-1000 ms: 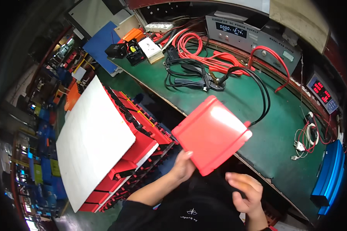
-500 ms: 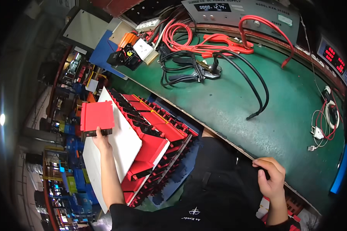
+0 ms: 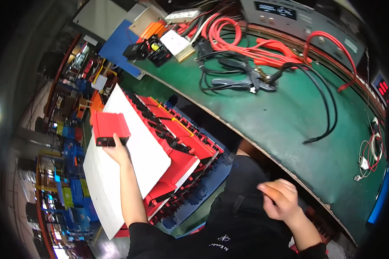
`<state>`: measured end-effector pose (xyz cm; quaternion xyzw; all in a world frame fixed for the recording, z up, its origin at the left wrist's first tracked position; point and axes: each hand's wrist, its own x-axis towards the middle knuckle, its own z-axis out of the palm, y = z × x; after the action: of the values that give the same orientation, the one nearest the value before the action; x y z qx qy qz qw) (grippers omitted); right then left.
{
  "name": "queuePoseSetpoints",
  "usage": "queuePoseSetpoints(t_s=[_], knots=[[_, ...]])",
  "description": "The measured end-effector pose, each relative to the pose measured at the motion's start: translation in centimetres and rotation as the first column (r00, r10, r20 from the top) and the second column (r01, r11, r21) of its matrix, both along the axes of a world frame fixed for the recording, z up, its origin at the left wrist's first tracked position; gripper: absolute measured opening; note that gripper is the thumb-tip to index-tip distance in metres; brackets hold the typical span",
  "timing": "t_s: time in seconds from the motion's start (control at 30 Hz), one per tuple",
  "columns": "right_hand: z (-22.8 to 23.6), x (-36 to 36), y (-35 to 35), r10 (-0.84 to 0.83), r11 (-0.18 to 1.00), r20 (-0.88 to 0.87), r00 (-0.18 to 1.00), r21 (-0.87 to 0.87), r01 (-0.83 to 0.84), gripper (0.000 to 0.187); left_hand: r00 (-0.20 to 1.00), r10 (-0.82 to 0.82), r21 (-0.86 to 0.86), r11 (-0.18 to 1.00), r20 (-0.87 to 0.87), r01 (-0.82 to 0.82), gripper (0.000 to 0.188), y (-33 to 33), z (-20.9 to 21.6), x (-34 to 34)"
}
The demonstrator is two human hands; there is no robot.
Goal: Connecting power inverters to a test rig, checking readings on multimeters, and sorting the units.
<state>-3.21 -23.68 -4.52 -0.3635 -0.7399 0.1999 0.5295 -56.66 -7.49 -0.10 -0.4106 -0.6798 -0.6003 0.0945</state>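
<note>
My left hand [image 3: 118,154] reaches out at left, closed on the near end of a red metal box [image 3: 110,124] with a black end panel. The thumb shows on the box's edge; the other fingers are partly hidden. Box and hand are over a white sheet [image 3: 136,151], which lies on a stack of similar red boxes [image 3: 177,169] with black ends. Whether the held box touches the sheet, I cannot tell. Near my lap, just off the front edge of the green-topped bench [image 3: 263,123], my right hand [image 3: 281,199] has its fingers curled in, and nothing shows in them.
Red cables [image 3: 246,45] and black cables with clamps [image 3: 237,77] lie on the bench below a grey power supply [image 3: 298,26]. A white plug lead [image 3: 367,159] is at the right. Black-and-orange parts [image 3: 155,47] sit at the far left corner. Crowded shelves [image 3: 69,185] stand at far left.
The red box has tilted slightly in my left hand, showing more of its black end. My right hand has come off the bench edge, leftward toward my lap. The whole view has shifted and turned.
</note>
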Motion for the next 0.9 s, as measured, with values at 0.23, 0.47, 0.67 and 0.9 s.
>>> queuePoseSetpoints(t_s=[0.23, 0.47, 0.67, 0.9], knots=[[5.0, -14.7, 7.9, 0.484, 0.863, -0.011, 0.875, 0.175, -0.475, 0.034, 0.997, 0.005, -0.003, 1.0, 0.078, -0.005, 0.062, 1.0, -0.9, 1.0], [2.8, -28.7, 11.3, 0.472, 0.836, 0.465, 0.749, 0.034, -0.548, 0.064, 0.998, -0.003, -0.017, 1.0, 0.067, 0.004, 0.065, 0.2, -0.7, 0.4], [2.7, -29.4, 11.7, 0.422, 0.85, 0.688, 0.59, -0.073, -0.522, 0.087, 0.985, -0.139, -0.03, 0.989, 0.102, 0.142, 0.066, 1.6, -0.6, -0.5], [2.2, -30.6, 11.0, 0.411, 0.874, 0.6, 0.687, -0.044, -0.484, 0.059, 0.987, 0.012, -0.093, 0.995, -0.159, -0.028, 0.077, 9.8, -0.1, -6.9]])
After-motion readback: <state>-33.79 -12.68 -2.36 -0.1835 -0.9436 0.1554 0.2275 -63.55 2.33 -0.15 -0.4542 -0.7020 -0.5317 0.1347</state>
